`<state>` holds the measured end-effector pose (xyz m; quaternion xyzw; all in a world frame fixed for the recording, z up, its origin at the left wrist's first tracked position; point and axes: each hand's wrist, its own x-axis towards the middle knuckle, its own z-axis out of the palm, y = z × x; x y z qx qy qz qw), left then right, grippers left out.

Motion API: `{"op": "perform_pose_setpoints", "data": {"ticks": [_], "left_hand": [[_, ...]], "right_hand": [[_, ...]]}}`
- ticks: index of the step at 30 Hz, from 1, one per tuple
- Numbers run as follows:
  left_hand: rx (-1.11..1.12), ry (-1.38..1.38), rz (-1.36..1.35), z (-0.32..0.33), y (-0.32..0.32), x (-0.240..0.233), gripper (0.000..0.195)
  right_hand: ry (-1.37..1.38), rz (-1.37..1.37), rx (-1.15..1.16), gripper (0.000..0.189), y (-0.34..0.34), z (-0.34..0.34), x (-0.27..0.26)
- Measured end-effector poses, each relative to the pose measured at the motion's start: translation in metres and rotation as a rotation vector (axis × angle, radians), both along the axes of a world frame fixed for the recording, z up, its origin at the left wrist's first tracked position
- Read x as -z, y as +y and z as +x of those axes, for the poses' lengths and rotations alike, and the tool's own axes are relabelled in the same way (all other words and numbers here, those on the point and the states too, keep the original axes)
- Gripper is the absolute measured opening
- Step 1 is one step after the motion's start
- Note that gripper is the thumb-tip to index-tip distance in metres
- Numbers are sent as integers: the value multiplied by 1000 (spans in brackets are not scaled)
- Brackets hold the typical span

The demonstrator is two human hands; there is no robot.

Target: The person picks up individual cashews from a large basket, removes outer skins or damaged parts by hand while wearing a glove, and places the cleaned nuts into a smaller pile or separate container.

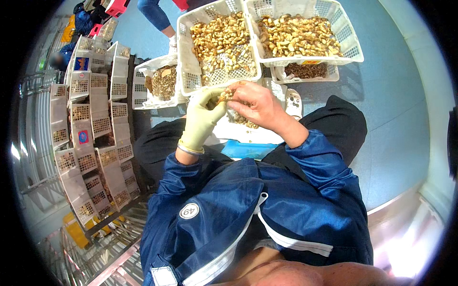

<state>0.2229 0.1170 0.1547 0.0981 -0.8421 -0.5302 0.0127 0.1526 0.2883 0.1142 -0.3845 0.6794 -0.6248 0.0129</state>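
Note:
My left hand [202, 116], in a pale yellow rubber glove, pinches a small brown and cream mushroom [226, 96] between thumb and fingers. My bare right hand [258, 103] meets it from the other side, its fingertips on the same piece. Whether a small tool sits among those fingers is hidden. Just beyond both hands stands a white plastic crate [185, 68] with small mushrooms [220, 35] heaped toward its far end. To its right, a second white crate [352, 50] holds more mushrooms [300, 35]. Brown and pale trimmings [245, 121] lie below my hands.
A lined crate of dark scraps [164, 84] is at the left; another lower crate [332, 75] sits beneath the right one. Stacked white crates [80, 125] fill a rack at far left. Another person's leg [155, 16] is beyond. A blue object [248, 149] lies between my knees.

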Motion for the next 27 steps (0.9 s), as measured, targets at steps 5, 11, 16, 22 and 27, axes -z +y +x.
{"op": "perform_pose_setpoints", "data": {"ticks": [5,11,16,22,27], "left_hand": [[71,67,-212,-4,10,-8,23],[123,182,-420,-8,11,-10,22],[180,212,-330,-8,1,-2,22],[199,89,-78,-6,-5,-10,28],[257,202,-290,-10,-6,-7,34]], "right_hand": [[-190,62,20,15,2,-4,4],[-313,-4,-67,17,4,-9,7],[-657,-112,-154,19,2,-14,14],[-541,-35,-157,20,2,-12,7],[-195,-46,-49,19,-2,-11,8]]}}
